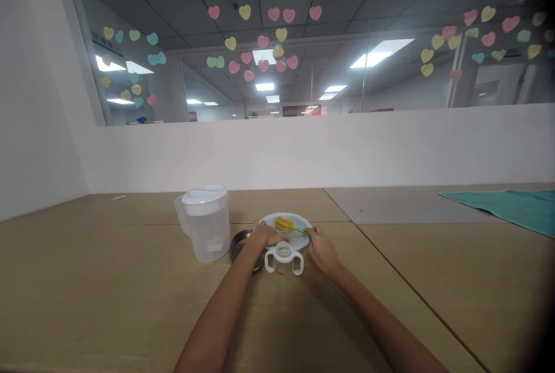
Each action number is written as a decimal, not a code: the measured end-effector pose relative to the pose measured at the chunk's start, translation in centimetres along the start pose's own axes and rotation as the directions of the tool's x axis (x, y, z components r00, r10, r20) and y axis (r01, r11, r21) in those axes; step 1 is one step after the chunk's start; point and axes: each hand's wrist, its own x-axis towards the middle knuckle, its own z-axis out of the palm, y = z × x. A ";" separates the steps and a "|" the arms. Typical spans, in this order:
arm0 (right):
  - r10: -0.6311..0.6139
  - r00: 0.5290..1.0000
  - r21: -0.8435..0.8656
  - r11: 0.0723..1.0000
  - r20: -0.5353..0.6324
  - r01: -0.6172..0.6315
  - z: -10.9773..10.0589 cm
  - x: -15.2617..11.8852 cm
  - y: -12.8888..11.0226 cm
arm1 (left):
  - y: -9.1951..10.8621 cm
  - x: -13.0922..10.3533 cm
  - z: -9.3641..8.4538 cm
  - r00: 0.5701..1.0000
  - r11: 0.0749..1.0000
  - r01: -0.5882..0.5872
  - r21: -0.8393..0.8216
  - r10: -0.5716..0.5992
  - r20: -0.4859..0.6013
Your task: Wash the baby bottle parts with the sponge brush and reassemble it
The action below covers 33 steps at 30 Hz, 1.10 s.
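Note:
My right hand (321, 250) is closed around the thin green handle of a bottle brush with a yellow sponge head (284, 223). The brush head lies over a white plate (299, 241), pointing left. My left hand (265, 235) reaches across the plate's near left edge, its fingers curled; what they grip, if anything, is hidden. Just in front of it stands a clear baby bottle (284, 250), without a lid, with two white side handles. A round metal bowl (236, 246) sits under and left of my left forearm, partly covered by it.
A translucent lidded pitcher (210, 231) stands left of the metal bowl. At the far right lies a teal cloth (515, 206). A small flat light-coloured piece (119, 198) rests at the back left. The table (130, 292) ends at a white wall below a window.

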 end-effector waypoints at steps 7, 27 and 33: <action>-0.061 0.987 0.139 0.987 -0.146 0.081 0.6 0.1 0.6 | 0.4 -1.5 -0.7 0.986 0.996 0.006 -0.086 -0.020 -0.163; 0.338 0.940 0.652 0.722 -0.038 -0.233 -1.2 0.4 -1.1 | -0.7 -2.9 2.7 0.732 0.259 -0.413 -0.873 -0.476 -0.487; 0.239 0.969 0.659 0.740 -0.068 -0.136 -2.0 0.2 -1.6 | -0.8 -3.5 2.3 0.702 0.269 -0.325 -0.907 -0.573 -0.422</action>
